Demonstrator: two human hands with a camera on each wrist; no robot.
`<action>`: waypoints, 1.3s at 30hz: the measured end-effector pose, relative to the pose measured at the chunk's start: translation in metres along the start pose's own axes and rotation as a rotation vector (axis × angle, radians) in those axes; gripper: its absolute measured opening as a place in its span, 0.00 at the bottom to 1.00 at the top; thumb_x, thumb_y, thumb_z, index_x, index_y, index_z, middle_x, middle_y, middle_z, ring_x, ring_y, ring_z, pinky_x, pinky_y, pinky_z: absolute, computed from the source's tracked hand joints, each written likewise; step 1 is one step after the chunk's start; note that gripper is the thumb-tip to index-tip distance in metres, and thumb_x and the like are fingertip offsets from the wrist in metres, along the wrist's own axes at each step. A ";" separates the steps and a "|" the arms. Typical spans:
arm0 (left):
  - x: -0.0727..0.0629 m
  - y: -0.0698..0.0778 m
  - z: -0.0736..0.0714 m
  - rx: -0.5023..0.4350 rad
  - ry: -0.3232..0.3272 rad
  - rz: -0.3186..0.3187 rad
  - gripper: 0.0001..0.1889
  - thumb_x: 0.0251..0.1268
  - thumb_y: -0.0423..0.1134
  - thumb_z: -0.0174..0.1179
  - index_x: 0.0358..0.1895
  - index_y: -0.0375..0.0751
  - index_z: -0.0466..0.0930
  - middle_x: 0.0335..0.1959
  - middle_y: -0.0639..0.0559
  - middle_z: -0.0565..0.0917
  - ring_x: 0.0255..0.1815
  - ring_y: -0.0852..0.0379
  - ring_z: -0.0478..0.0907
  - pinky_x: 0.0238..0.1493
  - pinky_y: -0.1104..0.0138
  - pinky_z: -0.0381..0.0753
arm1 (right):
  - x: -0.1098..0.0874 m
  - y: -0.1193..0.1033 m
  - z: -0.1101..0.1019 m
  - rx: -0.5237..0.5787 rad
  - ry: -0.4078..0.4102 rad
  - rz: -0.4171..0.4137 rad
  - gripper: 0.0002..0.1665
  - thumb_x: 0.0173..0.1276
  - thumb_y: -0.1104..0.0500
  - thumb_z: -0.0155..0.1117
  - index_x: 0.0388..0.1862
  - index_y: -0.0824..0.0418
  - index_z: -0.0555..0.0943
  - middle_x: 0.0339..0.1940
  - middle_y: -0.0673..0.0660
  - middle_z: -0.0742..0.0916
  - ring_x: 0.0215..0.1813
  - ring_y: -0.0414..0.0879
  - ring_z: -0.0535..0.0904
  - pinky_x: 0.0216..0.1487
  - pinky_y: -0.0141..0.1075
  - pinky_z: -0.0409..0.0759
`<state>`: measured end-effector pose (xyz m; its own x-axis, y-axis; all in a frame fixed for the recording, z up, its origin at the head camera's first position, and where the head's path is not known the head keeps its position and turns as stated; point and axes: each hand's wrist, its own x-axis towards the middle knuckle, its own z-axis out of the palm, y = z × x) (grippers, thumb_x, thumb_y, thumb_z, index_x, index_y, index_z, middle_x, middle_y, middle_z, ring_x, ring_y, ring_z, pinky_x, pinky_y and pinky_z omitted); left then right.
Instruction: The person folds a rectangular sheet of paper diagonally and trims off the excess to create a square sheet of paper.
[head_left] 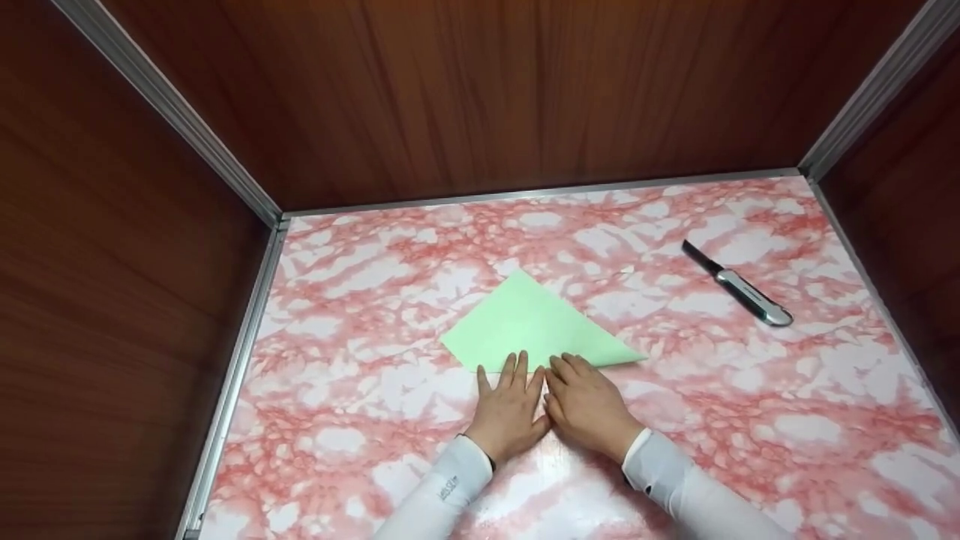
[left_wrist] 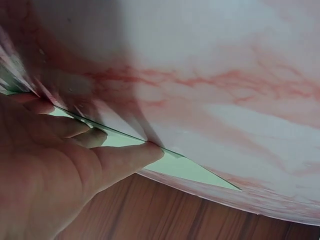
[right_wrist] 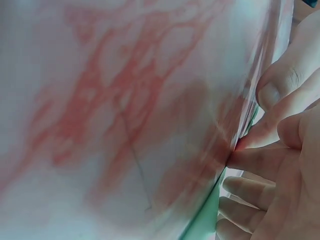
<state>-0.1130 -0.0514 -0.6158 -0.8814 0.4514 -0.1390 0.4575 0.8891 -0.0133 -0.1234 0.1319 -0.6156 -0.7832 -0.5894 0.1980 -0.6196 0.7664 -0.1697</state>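
Observation:
A light green sheet of paper, folded into a roughly triangular shape, lies with one corner pointing away from me. My left hand rests palm down, its spread fingers touching the paper's near edge. Close beside it, my right hand presses on the same edge with fingers slightly bent. To the right, the paper's pointed tip shows a slightly lifted lower edge. In the left wrist view, fingertips of the left hand lie along the folded edge. The right wrist view has the right hand against the left one.
A utility knife with a grey and black handle lies at the right, its dark blade end pointing up-left. The pink-and-white marbled tabletop is enclosed by brown wood panels with metal edge strips on the left, back and right.

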 end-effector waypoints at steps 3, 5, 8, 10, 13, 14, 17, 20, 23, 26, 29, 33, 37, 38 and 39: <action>0.000 0.000 -0.001 -0.006 0.002 0.005 0.42 0.73 0.69 0.46 0.82 0.49 0.58 0.82 0.38 0.55 0.82 0.41 0.50 0.67 0.28 0.58 | 0.001 0.001 0.000 -0.012 0.010 -0.010 0.26 0.75 0.53 0.61 0.62 0.71 0.82 0.65 0.68 0.81 0.69 0.64 0.73 0.73 0.52 0.67; 0.000 0.000 -0.002 -0.005 -0.005 0.010 0.42 0.73 0.69 0.45 0.82 0.49 0.57 0.82 0.38 0.54 0.82 0.41 0.49 0.67 0.28 0.57 | 0.002 0.002 -0.001 -0.016 0.013 -0.017 0.26 0.75 0.53 0.61 0.61 0.71 0.82 0.64 0.67 0.81 0.69 0.64 0.73 0.73 0.52 0.67; 0.000 -0.001 -0.002 -0.009 -0.006 0.005 0.43 0.73 0.72 0.43 0.82 0.49 0.57 0.82 0.38 0.54 0.82 0.41 0.49 0.67 0.28 0.57 | 0.002 0.004 -0.002 -0.003 0.011 -0.015 0.24 0.76 0.53 0.60 0.60 0.70 0.83 0.64 0.67 0.81 0.69 0.64 0.73 0.73 0.52 0.66; -0.001 -0.001 -0.002 -0.005 -0.016 -0.002 0.45 0.73 0.74 0.39 0.83 0.49 0.56 0.82 0.38 0.53 0.82 0.41 0.48 0.67 0.28 0.56 | 0.002 0.006 -0.002 0.009 0.003 -0.006 0.24 0.77 0.53 0.59 0.60 0.69 0.84 0.65 0.67 0.81 0.69 0.64 0.73 0.74 0.53 0.65; -0.001 -0.002 -0.003 -0.007 -0.026 -0.010 0.47 0.72 0.76 0.35 0.83 0.49 0.56 0.82 0.38 0.53 0.83 0.41 0.48 0.67 0.28 0.56 | 0.001 0.009 -0.003 0.037 -0.012 0.023 0.23 0.78 0.53 0.57 0.60 0.67 0.85 0.66 0.67 0.81 0.70 0.64 0.73 0.74 0.54 0.64; -0.002 -0.002 -0.003 -0.008 -0.027 -0.011 0.47 0.72 0.77 0.34 0.83 0.48 0.55 0.82 0.38 0.52 0.83 0.41 0.48 0.67 0.28 0.56 | 0.000 0.011 -0.004 0.047 -0.015 0.034 0.23 0.78 0.53 0.57 0.60 0.66 0.85 0.66 0.67 0.80 0.70 0.64 0.72 0.74 0.54 0.64; -0.002 -0.002 -0.003 -0.008 -0.030 -0.008 0.46 0.72 0.76 0.35 0.83 0.48 0.55 0.83 0.38 0.52 0.83 0.41 0.47 0.68 0.28 0.56 | -0.004 0.014 -0.006 0.063 -0.027 0.061 0.23 0.78 0.52 0.56 0.61 0.66 0.84 0.67 0.66 0.80 0.71 0.64 0.72 0.75 0.54 0.63; -0.001 -0.001 -0.003 -0.012 -0.028 -0.006 0.46 0.73 0.75 0.37 0.83 0.48 0.55 0.83 0.38 0.52 0.83 0.41 0.47 0.68 0.28 0.56 | -0.006 0.016 -0.007 0.070 -0.037 0.070 0.24 0.78 0.52 0.57 0.62 0.65 0.84 0.68 0.67 0.79 0.71 0.64 0.71 0.76 0.54 0.61; -0.001 0.000 -0.004 -0.021 -0.031 -0.008 0.45 0.73 0.74 0.38 0.83 0.48 0.56 0.83 0.38 0.52 0.83 0.41 0.47 0.68 0.28 0.56 | -0.008 0.017 -0.008 0.076 -0.041 0.067 0.23 0.78 0.52 0.57 0.63 0.65 0.83 0.68 0.67 0.79 0.71 0.64 0.71 0.75 0.55 0.61; -0.001 0.000 -0.005 -0.033 -0.037 -0.010 0.44 0.74 0.74 0.38 0.83 0.49 0.56 0.83 0.38 0.52 0.83 0.41 0.48 0.67 0.27 0.55 | -0.009 0.018 -0.009 0.076 -0.046 0.071 0.23 0.78 0.53 0.57 0.63 0.65 0.83 0.68 0.67 0.79 0.72 0.64 0.70 0.76 0.55 0.61; -0.001 0.000 -0.007 -0.044 -0.043 -0.011 0.44 0.74 0.73 0.38 0.83 0.49 0.56 0.83 0.39 0.51 0.83 0.41 0.48 0.67 0.27 0.55 | -0.009 0.018 -0.010 0.068 -0.049 0.070 0.23 0.78 0.53 0.57 0.63 0.64 0.83 0.68 0.67 0.79 0.72 0.64 0.70 0.75 0.55 0.61; 0.000 -0.001 -0.008 -0.044 -0.055 -0.013 0.43 0.75 0.73 0.38 0.83 0.51 0.55 0.83 0.41 0.51 0.83 0.43 0.47 0.67 0.27 0.55 | -0.010 0.019 -0.009 0.061 -0.068 0.080 0.23 0.79 0.53 0.56 0.64 0.64 0.83 0.69 0.66 0.79 0.73 0.64 0.69 0.76 0.55 0.60; 0.000 -0.002 -0.007 -0.035 -0.053 -0.014 0.42 0.75 0.73 0.38 0.83 0.52 0.55 0.83 0.41 0.51 0.83 0.43 0.47 0.66 0.26 0.56 | -0.013 0.023 -0.009 0.050 -0.072 0.095 0.23 0.79 0.53 0.55 0.63 0.64 0.83 0.69 0.66 0.78 0.73 0.64 0.69 0.76 0.55 0.60; 0.000 -0.002 -0.006 -0.033 -0.050 -0.014 0.43 0.74 0.73 0.38 0.83 0.52 0.55 0.83 0.41 0.51 0.83 0.43 0.47 0.66 0.26 0.56 | -0.014 0.024 -0.009 0.049 -0.063 0.096 0.23 0.79 0.53 0.56 0.63 0.64 0.83 0.69 0.66 0.79 0.73 0.64 0.69 0.76 0.55 0.60; 0.000 -0.002 -0.006 -0.031 -0.047 -0.013 0.43 0.74 0.73 0.38 0.83 0.52 0.56 0.83 0.41 0.51 0.83 0.43 0.47 0.66 0.26 0.56 | -0.015 0.024 -0.010 0.050 -0.053 0.098 0.23 0.79 0.53 0.56 0.63 0.64 0.83 0.68 0.67 0.79 0.72 0.64 0.70 0.76 0.55 0.61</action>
<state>-0.1143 -0.0529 -0.6100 -0.8806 0.4362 -0.1852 0.4412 0.8973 0.0153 -0.1260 0.1621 -0.6136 -0.8409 -0.5260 0.1272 -0.5408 0.8081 -0.2335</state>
